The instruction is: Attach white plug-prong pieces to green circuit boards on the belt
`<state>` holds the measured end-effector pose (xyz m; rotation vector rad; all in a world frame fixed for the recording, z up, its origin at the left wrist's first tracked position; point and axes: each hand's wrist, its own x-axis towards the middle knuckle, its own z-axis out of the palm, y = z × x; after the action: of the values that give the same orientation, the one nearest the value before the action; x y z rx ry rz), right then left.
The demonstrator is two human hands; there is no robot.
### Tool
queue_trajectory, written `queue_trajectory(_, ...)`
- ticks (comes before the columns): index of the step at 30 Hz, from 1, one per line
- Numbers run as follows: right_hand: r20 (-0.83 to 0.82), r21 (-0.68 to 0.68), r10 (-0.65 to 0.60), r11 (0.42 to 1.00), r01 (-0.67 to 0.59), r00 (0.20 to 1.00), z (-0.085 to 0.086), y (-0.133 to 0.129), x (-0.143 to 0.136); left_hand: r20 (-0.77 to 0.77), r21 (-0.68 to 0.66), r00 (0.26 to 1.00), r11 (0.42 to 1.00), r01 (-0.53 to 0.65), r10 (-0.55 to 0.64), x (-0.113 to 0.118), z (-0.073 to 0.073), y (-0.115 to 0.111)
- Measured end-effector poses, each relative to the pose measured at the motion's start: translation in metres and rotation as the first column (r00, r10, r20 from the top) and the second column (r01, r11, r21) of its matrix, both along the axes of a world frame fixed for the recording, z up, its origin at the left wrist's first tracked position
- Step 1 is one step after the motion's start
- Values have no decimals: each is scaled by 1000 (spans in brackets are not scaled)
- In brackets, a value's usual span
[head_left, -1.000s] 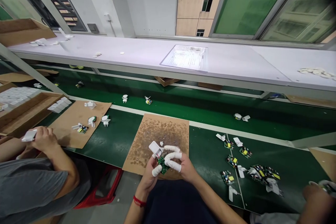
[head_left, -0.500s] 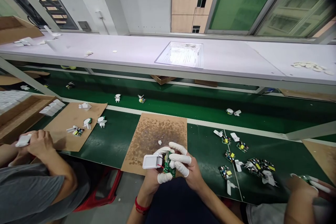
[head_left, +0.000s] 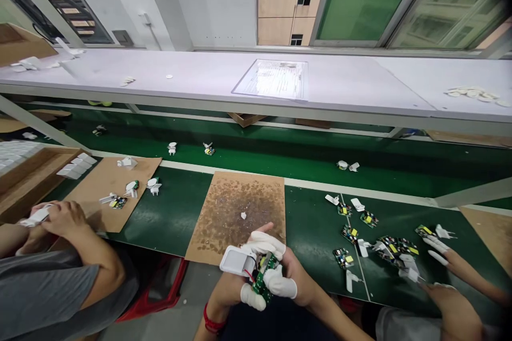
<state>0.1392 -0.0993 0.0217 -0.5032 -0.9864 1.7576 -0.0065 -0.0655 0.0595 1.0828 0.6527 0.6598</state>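
Observation:
Close to my body I hold a green circuit board point(head_left: 261, 283), tilted between both hands. Red and dark wires join it to a white plastic plug housing point(head_left: 237, 261) on its left. My left hand point(head_left: 234, 290), with white finger cots on it, grips the board and supports the housing. From the other side my right hand point(head_left: 292, 274), also in finger cots, has its fingers closed on the board's right part. Beyond my hands lies a brown, stained cardboard sheet point(head_left: 236, 197) with a small white scrap point(head_left: 244, 216) on it.
Several circuit boards with white housings point(head_left: 394, 248) lie on the green bench at right, where a co-worker's hand point(head_left: 440, 250) reaches. At left, another person's hands point(head_left: 66, 218) hold a white part beside a cardboard box point(head_left: 44, 170). A shelf point(head_left: 192, 72) spans the back.
My hands have come slightly nearer my body, with the board turned and tilted. My right fingers have curled in on the board. The right co-worker's hand now reaches a board on the bench.

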Motion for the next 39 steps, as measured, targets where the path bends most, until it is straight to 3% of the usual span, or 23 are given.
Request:
queue_trajectory(5, -110, 18, -160, 986, 163, 981, -2, -6, -6, 8, 0, 1000, 1000, 24, -24, 1, 2, 0)
queue_trajectory(11, -308, -137, -172, 981, 136, 936, 5, -7, -20, -54, 40, 996, 996, 73, -71, -9, 7, 4)
queue_trajectory(18, -121, -90, -82, 993, 72, 989, 9, -1, -12, -21, 80, 992, 989, 122, -121, -13, -1, 9)
queue_trajectory(22, -128, -157, -124, 982, 104, 984, 17, 1, -12, -125, 182, 982, 970, 162, -140, -18, -8, 8)
queue_trajectory(25, -121, -179, -133, 978, 110, 984, 17, 0, -14, -135, 170, 976, 966, 193, -172, -21, -11, 8)
queue_trajectory(30, -159, -214, -103, 974, 67, 982, 10, -2, -9, -14, 161, 996, 983, 89, -88, -14, -6, 5)
queue_trajectory(34, -256, -266, -43, 964, -28, 966, 11, -5, -1, 72, 60, 997, 998, -3, -1, 0, -2, -2)
queue_trajectory(39, -178, -176, -87, 983, 55, 980, 11, -5, 0, 82, 10, 996, 999, -32, 31, 6, -8, -9)
